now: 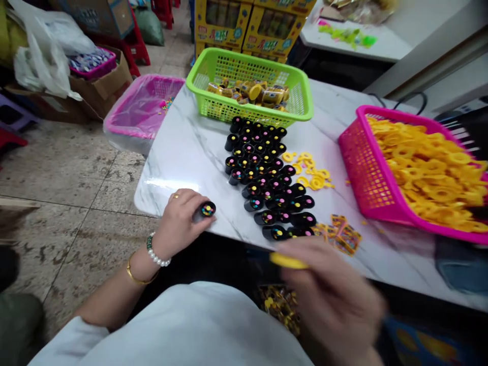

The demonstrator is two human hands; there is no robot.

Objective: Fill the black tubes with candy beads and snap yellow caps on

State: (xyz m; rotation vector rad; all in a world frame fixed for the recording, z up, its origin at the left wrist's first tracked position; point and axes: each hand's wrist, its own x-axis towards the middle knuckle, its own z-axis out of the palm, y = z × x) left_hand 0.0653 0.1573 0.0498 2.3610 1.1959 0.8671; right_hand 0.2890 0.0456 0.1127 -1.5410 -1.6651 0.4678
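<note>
At the table's front left corner, my left hand [185, 218] is closed around a small black cup [208, 209] with colourful bits in its top. My right hand [331, 290], smeared by motion, pinches a yellow ring-like lid [288, 261] in front of the table edge. Between the hands, rows of similar black cups [263, 181] stand close together, topped with pink, yellow and blue bits. Right of them lie loose yellow rings [317, 179] and a small pile of printed yellow-orange packets [345, 236].
A green basket [251, 111] with yellow-lidded containers stands at the back. On the right is a pink basket [375, 188] full of yellow rings. A plastic-lined pink bin [129, 124] stands left of the white table [179, 152]. Yellow boxes [223, 23] are stacked behind.
</note>
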